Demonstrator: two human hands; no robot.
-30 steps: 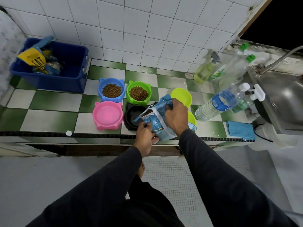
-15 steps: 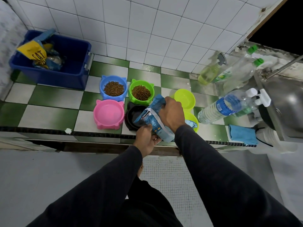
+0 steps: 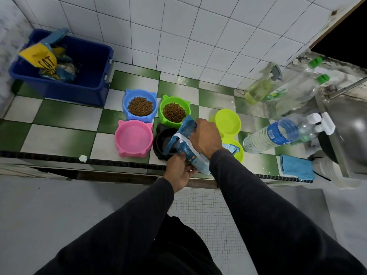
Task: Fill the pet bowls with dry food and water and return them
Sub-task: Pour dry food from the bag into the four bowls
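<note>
We are gripping the food bag [image 3: 186,147] with both hands, right hand [image 3: 206,138] above, left hand [image 3: 179,170] below, its mouth tilting left over the black bowl [image 3: 161,142].

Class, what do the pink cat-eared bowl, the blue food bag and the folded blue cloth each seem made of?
Pink cat-eared bowl: likely moulded plastic, smooth, uniform colour, soft sheen.
Blue food bag: probably plastic film, glossy, printed, creasing under both hands.
Folded blue cloth: apparently soft woven or microfibre fabric, matte, limp folded edges.
</note>
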